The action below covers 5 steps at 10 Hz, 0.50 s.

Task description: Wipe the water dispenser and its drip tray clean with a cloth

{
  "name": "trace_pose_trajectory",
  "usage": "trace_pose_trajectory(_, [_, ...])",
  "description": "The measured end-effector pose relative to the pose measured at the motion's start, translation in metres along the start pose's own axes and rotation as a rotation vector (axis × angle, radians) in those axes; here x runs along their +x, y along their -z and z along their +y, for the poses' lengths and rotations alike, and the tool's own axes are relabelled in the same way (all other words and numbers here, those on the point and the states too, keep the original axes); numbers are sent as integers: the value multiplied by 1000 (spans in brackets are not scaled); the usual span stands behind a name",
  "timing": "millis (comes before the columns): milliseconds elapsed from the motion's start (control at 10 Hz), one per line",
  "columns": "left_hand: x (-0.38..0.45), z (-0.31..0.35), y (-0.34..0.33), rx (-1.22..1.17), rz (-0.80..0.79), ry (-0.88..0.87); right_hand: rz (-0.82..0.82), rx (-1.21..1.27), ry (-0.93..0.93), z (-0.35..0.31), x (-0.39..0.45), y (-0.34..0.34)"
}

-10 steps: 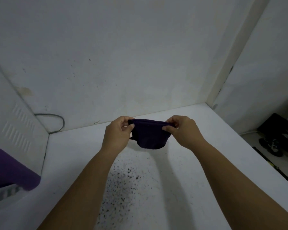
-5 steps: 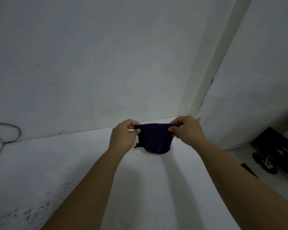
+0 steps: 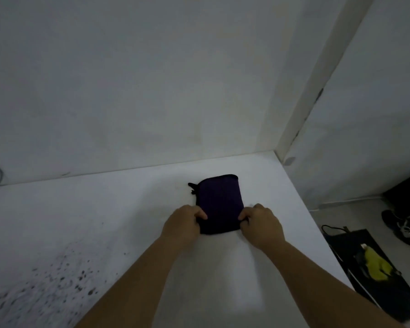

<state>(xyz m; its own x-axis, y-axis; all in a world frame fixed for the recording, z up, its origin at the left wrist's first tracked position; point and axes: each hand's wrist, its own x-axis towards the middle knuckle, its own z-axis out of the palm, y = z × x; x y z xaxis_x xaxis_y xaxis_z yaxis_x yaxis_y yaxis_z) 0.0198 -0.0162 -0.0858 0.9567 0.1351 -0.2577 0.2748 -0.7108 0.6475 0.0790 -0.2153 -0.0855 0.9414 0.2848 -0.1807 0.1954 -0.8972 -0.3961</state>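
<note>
Cloth [image 3: 219, 202]: dark purple, folded into a neat rectangle, lying flat on the white counter [image 3: 104, 221] near its far right corner.
Left hand [image 3: 182, 224]: closed on the cloth's near left corner, thumb on top, fingers curled under the edge.
Right hand [image 3: 260, 224]: closed on the near right corner in the same pinch.
Counter: speckled with black spots at the near left.
Wall [image 3: 152, 79]: plain white, behind the counter.
Floor, right: a dark shoe [image 3: 402, 229] beside a black mat [image 3: 376, 268] with something yellow-green [image 3: 374, 263] on it.
</note>
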Motion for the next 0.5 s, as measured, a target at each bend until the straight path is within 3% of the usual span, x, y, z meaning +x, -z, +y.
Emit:
trace_pose_trajectory(100, [10, 4, -10, -106, 148, 87, 114, -25, 32, -4, 7, -6])
trace_pose_trajectory(500, [10, 5, -9, -140, 133, 145, 36, -157, -15, -22, 16, -2])
